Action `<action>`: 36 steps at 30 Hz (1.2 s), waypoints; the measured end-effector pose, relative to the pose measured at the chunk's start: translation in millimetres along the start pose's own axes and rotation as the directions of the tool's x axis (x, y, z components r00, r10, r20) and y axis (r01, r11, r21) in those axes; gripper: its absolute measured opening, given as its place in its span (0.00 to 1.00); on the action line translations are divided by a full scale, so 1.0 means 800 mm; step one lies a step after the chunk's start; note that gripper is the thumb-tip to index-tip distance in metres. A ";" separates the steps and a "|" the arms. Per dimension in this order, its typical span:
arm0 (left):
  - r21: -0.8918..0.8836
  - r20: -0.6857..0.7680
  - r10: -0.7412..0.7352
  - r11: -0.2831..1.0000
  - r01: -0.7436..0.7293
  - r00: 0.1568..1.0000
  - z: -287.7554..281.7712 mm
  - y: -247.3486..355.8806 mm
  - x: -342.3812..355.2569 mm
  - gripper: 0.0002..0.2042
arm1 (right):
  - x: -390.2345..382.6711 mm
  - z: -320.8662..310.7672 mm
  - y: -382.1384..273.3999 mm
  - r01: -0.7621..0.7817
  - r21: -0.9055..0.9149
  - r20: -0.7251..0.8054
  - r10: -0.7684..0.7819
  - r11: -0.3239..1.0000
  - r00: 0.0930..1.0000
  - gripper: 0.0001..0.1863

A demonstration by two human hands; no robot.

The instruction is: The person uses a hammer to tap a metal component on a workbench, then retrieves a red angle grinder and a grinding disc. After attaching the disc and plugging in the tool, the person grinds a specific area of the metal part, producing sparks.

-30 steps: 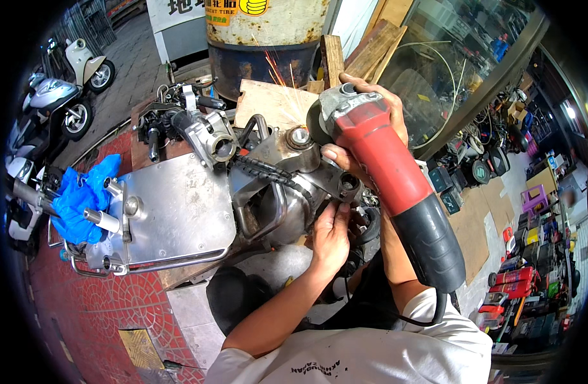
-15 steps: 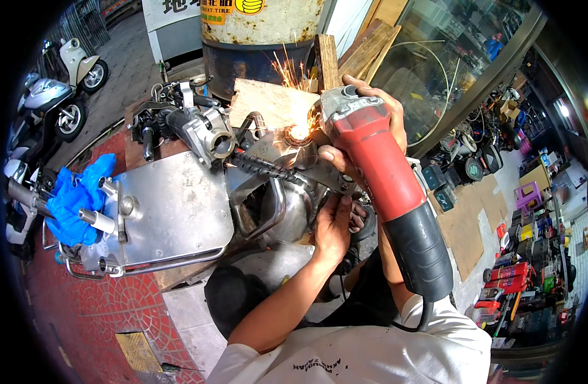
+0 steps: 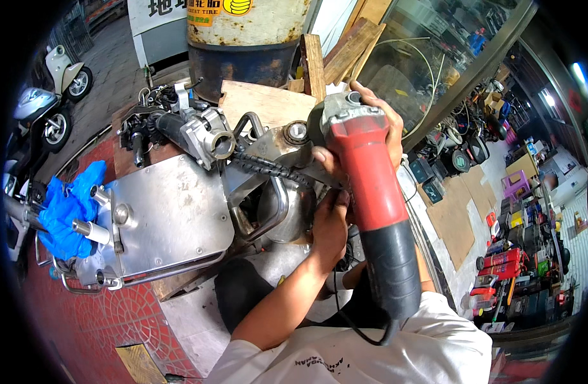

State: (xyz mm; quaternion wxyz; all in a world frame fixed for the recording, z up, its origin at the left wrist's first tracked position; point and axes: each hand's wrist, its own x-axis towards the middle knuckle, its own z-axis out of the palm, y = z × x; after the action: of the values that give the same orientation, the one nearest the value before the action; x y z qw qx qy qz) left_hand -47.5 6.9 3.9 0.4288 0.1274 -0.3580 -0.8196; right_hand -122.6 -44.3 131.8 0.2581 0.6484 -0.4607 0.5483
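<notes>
My right hand (image 3: pixel 390 121) is wrapped around the metal head of a red and black angle grinder (image 3: pixel 373 182), with the thumb on its near side. The dark edge of the grinder's disc (image 3: pixel 316 127) sits just right of a round metal tube end (image 3: pixel 297 131) on a steel frame (image 3: pixel 268 157). No sparks show at the tube. Below the grinder, my left hand (image 3: pixel 332 227) is closed at the right end of the frame, its fingertips partly hidden. A black ribbed cable sleeve (image 3: pixel 268 168) crosses the frame, and a bent steel tube (image 3: pixel 278 208) stands in front.
To the left lies a flat metal plate assembly (image 3: pixel 172 211) with blue plastic (image 3: pixel 70 205) at its end. Behind stand a rusty drum (image 3: pixel 243 64) and wood planks (image 3: pixel 345 54). The grinder's power cord (image 3: pixel 355 326) loops over my lap. Parked scooters (image 3: pixel 57 115) are far left.
The bright sparks at the tube end have stopped. The grinder's disc has come off the tube, and the tool's black rear end has swung left. My left hand stays at the frame.
</notes>
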 end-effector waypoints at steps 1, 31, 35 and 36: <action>0.077 0.032 0.061 0.995 -0.063 0.998 0.000 0.001 -0.001 0.16 | -0.001 0.000 0.000 0.031 -0.003 -0.028 -0.031 1.000 0.999 0.51; -0.274 0.063 -0.385 0.880 0.387 0.921 -0.011 0.037 0.002 0.11 | -0.005 -0.016 -0.025 -0.115 -0.187 0.047 0.125 0.976 0.991 0.61; -0.257 0.043 -0.378 0.890 0.376 0.925 -0.017 0.036 0.003 0.10 | 0.003 -0.015 -0.027 -0.025 -0.312 0.153 0.076 0.950 0.985 0.60; -0.251 0.043 -0.382 0.890 0.380 0.923 -0.015 0.036 0.004 0.10 | 0.000 -0.011 -0.026 -0.103 -0.196 0.101 0.125 0.975 0.987 0.60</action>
State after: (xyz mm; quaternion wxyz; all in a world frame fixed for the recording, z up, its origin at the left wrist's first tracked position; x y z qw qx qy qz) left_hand -25.3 -12.1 15.8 0.2739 0.1423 -0.2165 -0.9262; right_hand -108.3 -28.0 138.0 0.2607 0.6231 -0.5614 0.4782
